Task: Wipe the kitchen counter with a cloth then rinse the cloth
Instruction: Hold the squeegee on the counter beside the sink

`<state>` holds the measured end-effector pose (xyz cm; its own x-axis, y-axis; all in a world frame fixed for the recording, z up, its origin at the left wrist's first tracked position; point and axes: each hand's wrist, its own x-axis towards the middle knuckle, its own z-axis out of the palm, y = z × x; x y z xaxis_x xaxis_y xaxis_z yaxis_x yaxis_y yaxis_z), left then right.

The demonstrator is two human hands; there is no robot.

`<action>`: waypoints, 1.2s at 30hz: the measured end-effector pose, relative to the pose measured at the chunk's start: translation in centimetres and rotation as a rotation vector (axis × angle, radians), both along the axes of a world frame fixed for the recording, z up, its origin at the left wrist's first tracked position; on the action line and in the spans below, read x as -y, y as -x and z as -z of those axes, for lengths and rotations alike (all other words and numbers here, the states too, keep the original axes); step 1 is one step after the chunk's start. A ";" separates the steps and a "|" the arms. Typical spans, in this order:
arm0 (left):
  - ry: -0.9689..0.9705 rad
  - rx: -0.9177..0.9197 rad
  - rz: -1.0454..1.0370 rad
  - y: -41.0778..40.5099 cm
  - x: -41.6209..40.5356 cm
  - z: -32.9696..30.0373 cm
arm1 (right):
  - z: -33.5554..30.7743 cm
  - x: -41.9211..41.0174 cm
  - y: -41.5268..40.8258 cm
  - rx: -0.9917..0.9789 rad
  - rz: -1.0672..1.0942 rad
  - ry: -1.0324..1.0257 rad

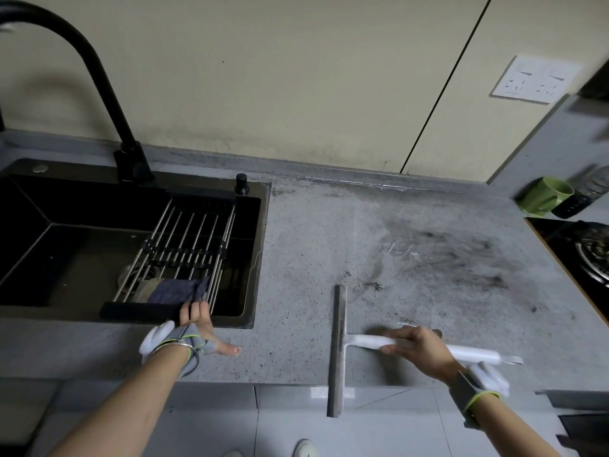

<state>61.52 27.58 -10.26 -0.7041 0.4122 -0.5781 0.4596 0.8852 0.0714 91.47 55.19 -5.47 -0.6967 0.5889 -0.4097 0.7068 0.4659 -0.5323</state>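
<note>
Right now the cloth (179,290) lies on the rack (184,252) over the sink (260,245), left hand (197,328) resting on the rack's near edge, fingers straight, thumb spread. Right hand (418,349) grips a squeegee (337,351) on the smudged counter (379,245).

Faucet (66,44) cropped — bottle (593,189) blurred.

The right hand (420,349) grips a white-handled squeegee (339,349) on the speckled grey counter (313,258), while the left hand (201,324) reaches the dark cloth (178,290) on the sink rack (184,245)
</note>
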 end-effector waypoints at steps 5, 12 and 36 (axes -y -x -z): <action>0.008 0.005 0.001 -0.1 0.0 -0.1 | 0.2 1.4 3.6 0.016 -0.113 -0.002; 0.038 0.007 0.014 -0.1 -0.1 -0.1 | 0.1 4.2 8.3 -0.007 -0.187 0.032; 0.023 -0.002 0.012 0.0 0.0 -0.2 | -1.4 0.2 -0.1 0.067 0.021 -0.075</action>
